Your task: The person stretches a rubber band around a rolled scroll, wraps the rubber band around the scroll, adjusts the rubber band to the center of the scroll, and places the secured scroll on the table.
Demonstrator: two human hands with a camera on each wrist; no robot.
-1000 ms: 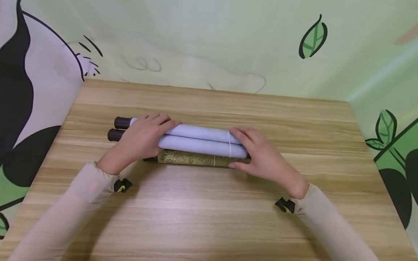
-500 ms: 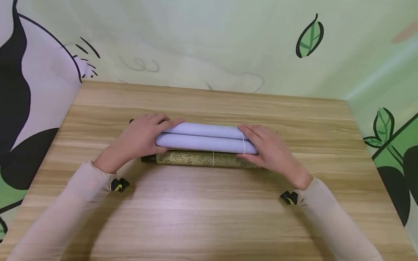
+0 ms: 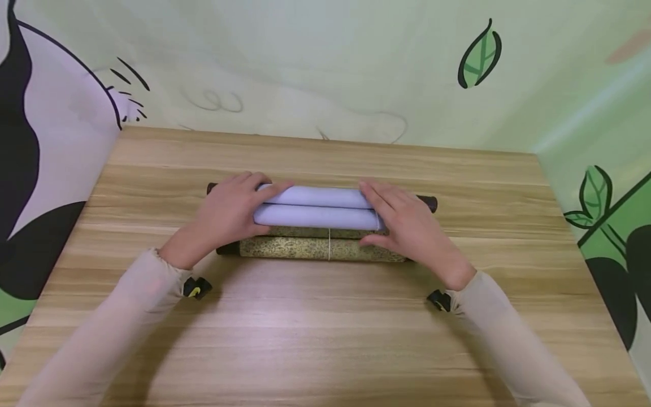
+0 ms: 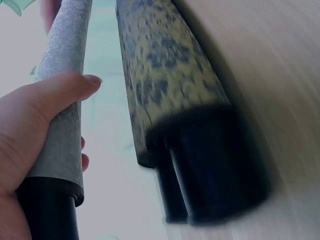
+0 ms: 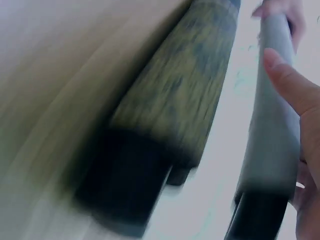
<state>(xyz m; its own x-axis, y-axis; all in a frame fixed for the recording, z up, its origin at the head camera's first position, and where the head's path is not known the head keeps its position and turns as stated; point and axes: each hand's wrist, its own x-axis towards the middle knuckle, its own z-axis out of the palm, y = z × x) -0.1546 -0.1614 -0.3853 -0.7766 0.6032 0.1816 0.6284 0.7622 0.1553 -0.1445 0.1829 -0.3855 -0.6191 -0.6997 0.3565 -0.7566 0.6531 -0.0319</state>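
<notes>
Two pale blue scrolls [image 3: 315, 216] lie side by side, gripped near the left by my left hand [image 3: 229, 212] and near the right by my right hand [image 3: 409, 226]. Black end knobs [image 3: 428, 203] stick out past the hands. A white string near the right hand crosses the rolls. Below and nearer to me, a gold patterned scroll [image 3: 285, 247] rests on the table, a second one partly hidden behind it. In the left wrist view, my thumb presses on a pale scroll [image 4: 62, 125], held apart from the gold scroll [image 4: 165, 65]. The right wrist view is blurred.
The wood-grain table [image 3: 315, 339] stretches in front of the scrolls and to both sides. At its back stands a pale green wall [image 3: 305, 68] with a painted leaf and line drawings. Another painted wall [image 3: 610, 141] borders the right side.
The pale scrolls have shifted right, from jutting out leftward to roughly above the gold ones. My right hand went right, then back left. More of the second gold scroll now shows.
</notes>
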